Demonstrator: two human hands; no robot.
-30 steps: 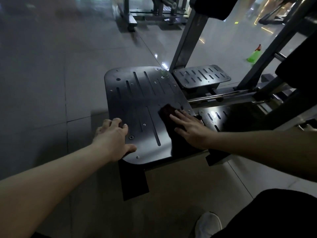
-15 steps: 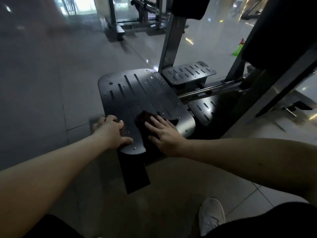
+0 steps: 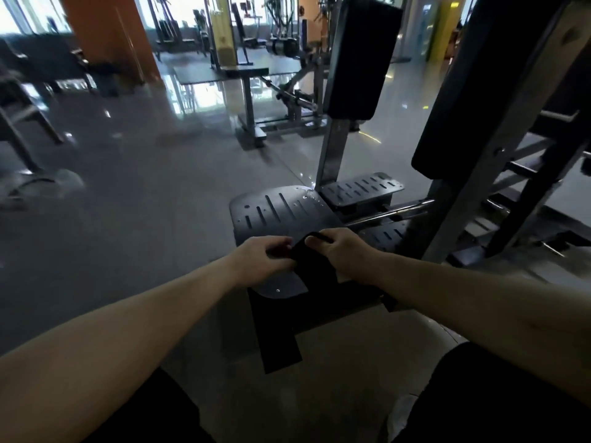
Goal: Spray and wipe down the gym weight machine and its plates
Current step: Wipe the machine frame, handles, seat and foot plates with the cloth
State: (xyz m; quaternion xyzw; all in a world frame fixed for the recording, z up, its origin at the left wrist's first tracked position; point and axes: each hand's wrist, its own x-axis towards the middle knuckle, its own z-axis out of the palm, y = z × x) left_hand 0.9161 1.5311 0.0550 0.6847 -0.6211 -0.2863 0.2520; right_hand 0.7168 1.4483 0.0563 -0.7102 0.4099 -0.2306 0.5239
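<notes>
A: Where's the cloth?
B: I'm seeing the dark cloth (image 3: 303,266) hanging between both hands, just over the near edge of the slotted foot plate (image 3: 281,209). The left hand (image 3: 263,259) is pinching one side and the right hand (image 3: 340,254) is gripping the top.
A: Handling?
B: I'm judging it soft, light and floppy, so I'm advising taking it by the edges. The plate is looking stiff, with droplets (image 3: 307,194) sitting at its far corner.

Commercial gym, main floor. Nearest: a weight machine (image 3: 332,148) with slotted black footplate (image 3: 275,209) and tall upright pad (image 3: 361,59). Beyond it stand a flat bench (image 3: 246,71) and more steel-framed machines (image 3: 281,43), spaced out on glossy grey tile floor (image 3: 144,193). Orange column (image 3: 108,36) at left; bright windows (image 3: 16,14) along the far wall.
</notes>
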